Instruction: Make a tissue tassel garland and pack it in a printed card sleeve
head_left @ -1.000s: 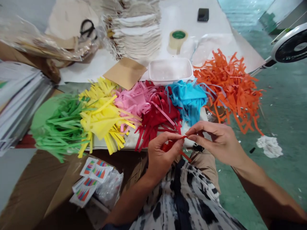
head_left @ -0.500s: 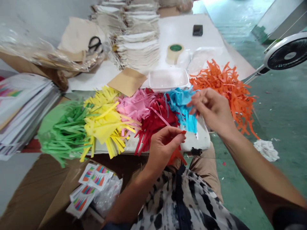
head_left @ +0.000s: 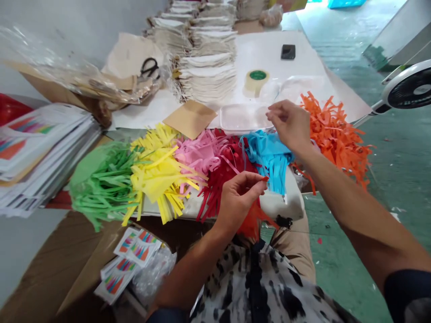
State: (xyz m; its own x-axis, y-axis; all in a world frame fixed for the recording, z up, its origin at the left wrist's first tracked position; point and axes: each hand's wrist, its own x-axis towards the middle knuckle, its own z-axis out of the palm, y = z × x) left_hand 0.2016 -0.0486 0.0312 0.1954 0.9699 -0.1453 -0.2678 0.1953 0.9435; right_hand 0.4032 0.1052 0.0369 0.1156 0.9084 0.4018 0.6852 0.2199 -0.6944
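My left hand (head_left: 240, 197) pinches the top of an orange tissue-paper tassel (head_left: 253, 222) between thumb and fingers, and its strips hang below the palm at the table's front edge. My right hand (head_left: 291, 123) is at the right end of a shallow clear plastic tray (head_left: 240, 117), thumb and fingertips pressed together; whatever is between them is too small to make out. Beneath that hand lies a blue fringed tassel (head_left: 269, 152). Left of it are dark red (head_left: 215, 190), pink (head_left: 198, 150), yellow (head_left: 153, 172) and green (head_left: 104, 179) tassels. A pile of orange fringe (head_left: 340, 139) is at the right.
A brown paper square (head_left: 190, 119) touches the tray's left side. Behind are a tape roll (head_left: 256, 83), a small black box (head_left: 288, 52), stacked off-white bundles (head_left: 208, 78) and black scissors (head_left: 149, 67). A fan (head_left: 411, 85) stands right; printed sheets (head_left: 47, 157) lie left.
My right hand has moved up and away from above the blue tassel to the tray's right end. The left hand still pinches the orange tassel. The whole view has shifted slightly.
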